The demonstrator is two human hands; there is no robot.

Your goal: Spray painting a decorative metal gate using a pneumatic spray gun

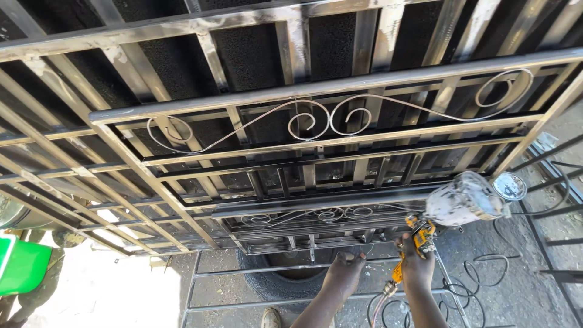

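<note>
My right hand [416,262] grips a yellow paint spray gun [420,237] with a paint-spattered white cup [464,199] on top and a hose running off its handle. The gun points up toward the lower edge of a stack of metal gate frames [316,146] decorated with scroll work. My left hand [344,272] hangs beside the right one, fingers loosely spread, holding nothing and touching nothing.
A black tyre [273,280] lies on the ground under the frames, and my shoe [271,317] is just below it. Black hose coils [473,285] trail over the ground at right. A green container [21,264] sits at far left. A round gauge [510,186] shows beside the cup.
</note>
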